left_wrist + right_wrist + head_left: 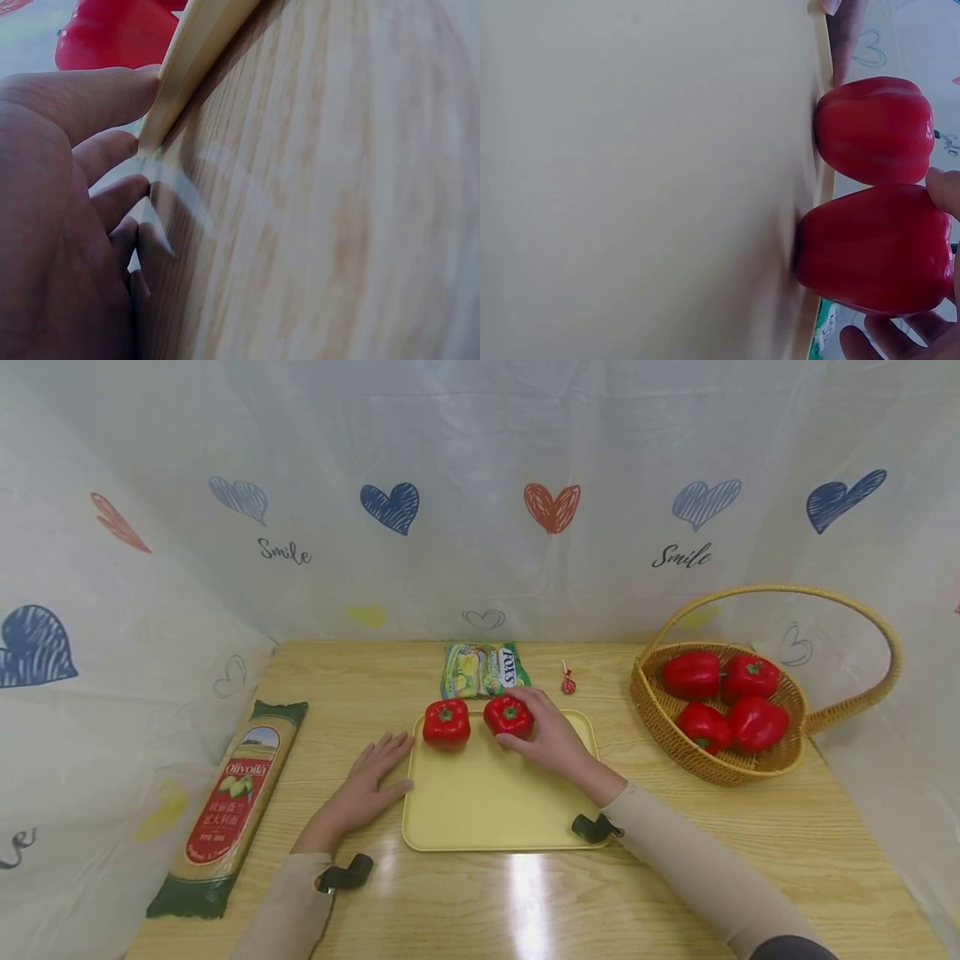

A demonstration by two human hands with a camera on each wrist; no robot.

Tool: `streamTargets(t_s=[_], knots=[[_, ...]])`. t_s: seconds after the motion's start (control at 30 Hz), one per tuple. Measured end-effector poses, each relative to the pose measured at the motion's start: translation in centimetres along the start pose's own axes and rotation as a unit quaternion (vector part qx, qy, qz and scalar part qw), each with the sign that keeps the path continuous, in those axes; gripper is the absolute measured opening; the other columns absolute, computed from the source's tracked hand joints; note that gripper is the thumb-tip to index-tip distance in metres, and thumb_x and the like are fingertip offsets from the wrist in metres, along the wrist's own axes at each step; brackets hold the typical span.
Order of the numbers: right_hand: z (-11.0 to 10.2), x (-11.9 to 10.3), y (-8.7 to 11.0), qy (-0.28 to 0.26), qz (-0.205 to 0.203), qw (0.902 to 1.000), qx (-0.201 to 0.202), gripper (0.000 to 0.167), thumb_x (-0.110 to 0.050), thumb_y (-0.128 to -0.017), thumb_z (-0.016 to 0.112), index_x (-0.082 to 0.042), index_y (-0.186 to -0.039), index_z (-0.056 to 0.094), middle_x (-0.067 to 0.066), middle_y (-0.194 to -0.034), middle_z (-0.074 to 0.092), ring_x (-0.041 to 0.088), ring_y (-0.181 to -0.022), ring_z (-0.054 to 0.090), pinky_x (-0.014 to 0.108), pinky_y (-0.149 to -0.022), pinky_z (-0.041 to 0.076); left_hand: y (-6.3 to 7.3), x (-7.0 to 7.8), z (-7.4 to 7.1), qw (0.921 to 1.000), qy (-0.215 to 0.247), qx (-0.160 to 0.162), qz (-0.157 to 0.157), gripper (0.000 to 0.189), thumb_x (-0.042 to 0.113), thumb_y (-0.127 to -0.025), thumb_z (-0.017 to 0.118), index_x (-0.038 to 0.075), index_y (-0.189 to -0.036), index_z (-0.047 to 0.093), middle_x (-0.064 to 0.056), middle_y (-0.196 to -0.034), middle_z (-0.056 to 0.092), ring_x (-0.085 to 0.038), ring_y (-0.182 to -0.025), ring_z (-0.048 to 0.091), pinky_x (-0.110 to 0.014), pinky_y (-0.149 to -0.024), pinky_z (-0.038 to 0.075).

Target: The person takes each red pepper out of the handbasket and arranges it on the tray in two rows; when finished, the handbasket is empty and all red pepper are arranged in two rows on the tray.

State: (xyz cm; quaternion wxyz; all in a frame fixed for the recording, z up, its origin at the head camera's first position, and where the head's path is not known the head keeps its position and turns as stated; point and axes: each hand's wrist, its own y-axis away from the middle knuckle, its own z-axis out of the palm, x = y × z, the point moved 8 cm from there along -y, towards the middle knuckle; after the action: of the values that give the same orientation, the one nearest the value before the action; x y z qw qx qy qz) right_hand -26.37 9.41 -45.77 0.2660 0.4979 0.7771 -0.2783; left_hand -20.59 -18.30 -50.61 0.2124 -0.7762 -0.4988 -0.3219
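A yellow tray (495, 814) lies on the wooden table with two red bell peppers near its far edge. My right hand (553, 739) holds the right-hand bell pepper (507, 717), thumb on the near side and fingers round the far side. In the right wrist view this pepper (877, 251) stands upright, close over the tray. The other bell pepper (446, 725) sits at the tray's far left corner. My left hand (366, 787) lies with fingers extended along the tray's left edge, and its thumb touches the rim (176, 79) in the left wrist view.
A wicker basket (678, 743) with a tall handle and several red bell peppers stands at the right. Behind the tray lie a green candy bag (480, 670) and a red lollipop (568, 683). A long pasta packet (236, 802) lies at the left.
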Motion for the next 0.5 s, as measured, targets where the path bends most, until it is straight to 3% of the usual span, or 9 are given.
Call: streamTargets(t_s=[0.5], knots=[[-0.48,-0.01,0.21,-0.006,0.002,1.0,0.002,0.081,-0.038,-0.087,0.082,-0.013,-0.153,0.043,0.012,-0.153,0.044,0.034,-0.138,0.048,0.054,-0.106,0.049,-0.04,-0.11,0.05,1.0,-0.006,0.0,0.007,0.069,0.031,-0.1,0.065,0.009,-0.158,0.036,-0.015,-0.166,0.027,-0.036,-0.155,0.011,-0.055,-0.126,0.002]])
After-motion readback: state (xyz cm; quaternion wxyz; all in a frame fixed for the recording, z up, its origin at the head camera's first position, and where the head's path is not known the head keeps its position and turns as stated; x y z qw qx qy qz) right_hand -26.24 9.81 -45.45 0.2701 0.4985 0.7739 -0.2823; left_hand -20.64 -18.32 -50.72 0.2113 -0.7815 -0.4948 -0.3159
